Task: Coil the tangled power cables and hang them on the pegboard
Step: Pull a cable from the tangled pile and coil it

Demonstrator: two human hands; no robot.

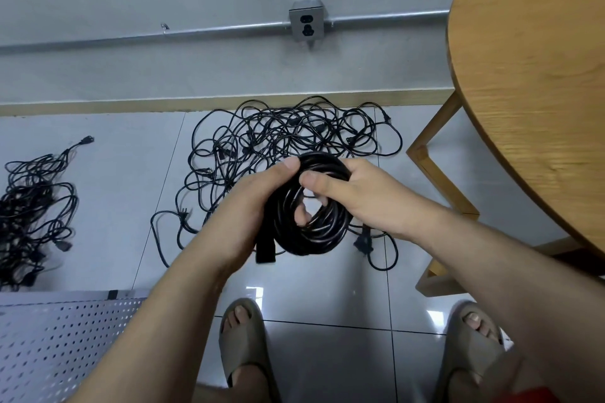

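Observation:
A round coil of black power cable (314, 232) hangs between both hands above the tiled floor. My left hand (258, 203) grips the coil's left side, thumb on its top edge, and a flat black strap (265, 250) hangs below that hand. My right hand (360, 196) grips the coil's right side with its thumb over the front and fingers through the middle. Behind the coil a tangled pile of black cables (281, 137) lies on the floor by the wall. A white perforated pegboard (65, 343) shows at the lower left.
A second heap of black cables (32, 206) lies at the left. A round wooden table (537, 75) fills the upper right, its legs (438, 173) reaching the floor. A metal socket box (307, 23) and conduit run along the wall. My sandalled feet (245, 347) stand below.

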